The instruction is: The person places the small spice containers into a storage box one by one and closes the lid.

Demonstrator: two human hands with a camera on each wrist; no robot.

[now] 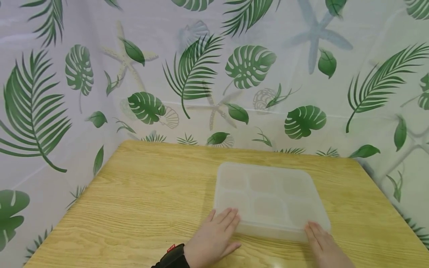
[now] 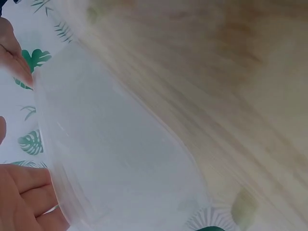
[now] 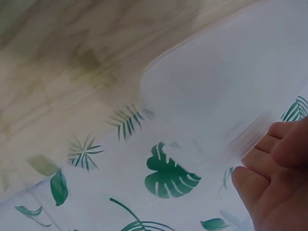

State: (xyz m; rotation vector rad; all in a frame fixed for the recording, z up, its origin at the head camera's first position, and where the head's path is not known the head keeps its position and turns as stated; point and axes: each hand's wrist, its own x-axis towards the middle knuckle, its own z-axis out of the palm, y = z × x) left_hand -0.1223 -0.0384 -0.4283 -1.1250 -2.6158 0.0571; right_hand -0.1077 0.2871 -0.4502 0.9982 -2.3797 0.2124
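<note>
A translucent white plastic box (image 1: 268, 175) lies flat on the table, and the outlines of several compartments show through its closed lid. My left hand (image 1: 212, 238) rests its extended fingers on the box's front left corner, with the thumb apart from the box. At the front right corner, the fingers of my right hand (image 1: 321, 242) touch the lid's edge. In the left wrist view my left hand (image 2: 29, 199) meets the box's side (image 2: 120, 144). The right wrist view has my right hand (image 3: 279, 168) beside the box (image 3: 221, 77). Contents cannot be made out.
The wood-grain table (image 1: 144, 190) extends left of the box and a little to its right. Behind and along the sides hangs a white sheet (image 1: 151, 78) printed with green leaves, starfish and shells. A black band (image 1: 174, 257) is on my left wrist.
</note>
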